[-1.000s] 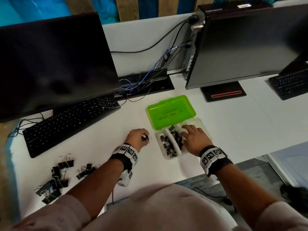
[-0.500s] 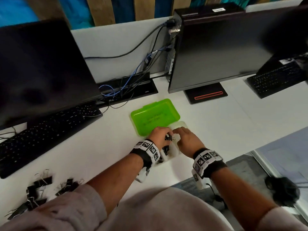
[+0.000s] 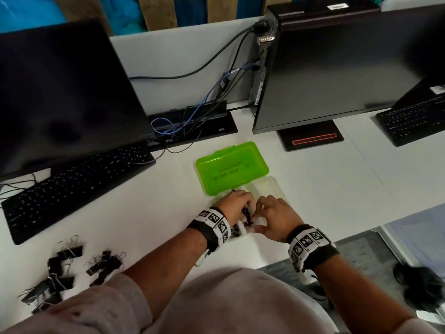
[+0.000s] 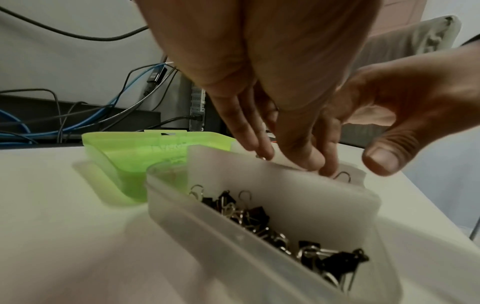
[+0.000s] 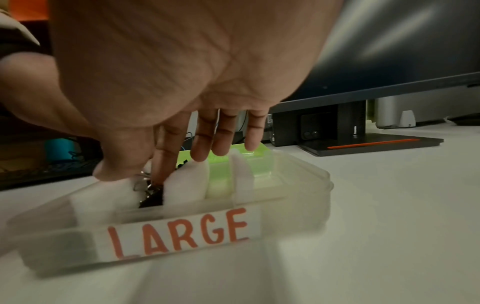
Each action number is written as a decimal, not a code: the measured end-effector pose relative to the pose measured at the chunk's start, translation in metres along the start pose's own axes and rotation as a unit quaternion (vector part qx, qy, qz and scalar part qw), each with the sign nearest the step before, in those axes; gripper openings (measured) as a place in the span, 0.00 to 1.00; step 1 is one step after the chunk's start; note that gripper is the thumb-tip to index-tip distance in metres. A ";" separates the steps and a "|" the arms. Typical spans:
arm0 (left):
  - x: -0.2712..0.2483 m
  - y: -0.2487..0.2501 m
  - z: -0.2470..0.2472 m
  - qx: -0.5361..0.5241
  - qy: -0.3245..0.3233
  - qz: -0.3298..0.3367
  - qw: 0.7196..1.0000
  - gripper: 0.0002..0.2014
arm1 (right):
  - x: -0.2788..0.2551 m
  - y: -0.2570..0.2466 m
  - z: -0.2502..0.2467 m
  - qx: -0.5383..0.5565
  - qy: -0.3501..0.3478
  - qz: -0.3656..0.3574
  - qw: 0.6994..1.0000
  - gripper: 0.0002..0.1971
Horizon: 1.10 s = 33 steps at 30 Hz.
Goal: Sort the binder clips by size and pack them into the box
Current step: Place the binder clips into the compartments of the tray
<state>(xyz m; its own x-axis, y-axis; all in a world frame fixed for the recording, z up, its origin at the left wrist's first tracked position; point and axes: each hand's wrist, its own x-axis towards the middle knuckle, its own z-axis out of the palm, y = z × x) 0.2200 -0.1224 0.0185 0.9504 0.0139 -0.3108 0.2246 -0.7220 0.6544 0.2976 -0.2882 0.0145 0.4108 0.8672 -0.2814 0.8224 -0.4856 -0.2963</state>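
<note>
The box has an open green lid [image 3: 231,169] and a clear base [image 3: 274,186] split by white dividers [image 5: 187,181]; a label [image 5: 182,232] on its front reads LARGE. Small black binder clips [image 4: 249,214] fill its left compartment. My left hand [image 3: 237,208] reaches down behind that divider, its fingertips [image 4: 298,158] bunched on a small clip's wire handle. My right hand [image 3: 272,214] hovers over the box beside it, fingers straight. Its index finger and thumb [image 5: 111,172] touch clips [image 5: 150,195] in the middle compartment. Larger loose clips [image 3: 60,273] lie at the desk's near left.
A black keyboard [image 3: 72,186] and monitor [image 3: 67,92] stand at the left. A second monitor [image 3: 337,68] on its stand [image 3: 310,138] is behind the box, with cables [image 3: 183,124] between. Another keyboard [image 3: 414,121] is far right. The desk edge runs just behind my wrists.
My left hand carried a small clip from the desk rightward into the box. My right hand drew back from the far compartments towards the near edge. The head view shifted right.
</note>
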 end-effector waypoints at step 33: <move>-0.339 -0.162 0.035 -0.229 0.290 -0.424 0.827 0.62 | 0.124 -0.329 0.074 -0.178 -0.201 -0.369 0.890 0.49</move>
<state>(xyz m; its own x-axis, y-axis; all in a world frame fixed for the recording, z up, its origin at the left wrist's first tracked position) -0.1460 -0.0342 -0.0065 0.3241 0.8054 -0.4963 0.7946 0.0529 0.6048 0.0490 -0.0289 0.0098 -0.4070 0.7918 -0.4554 0.9122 0.3266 -0.2474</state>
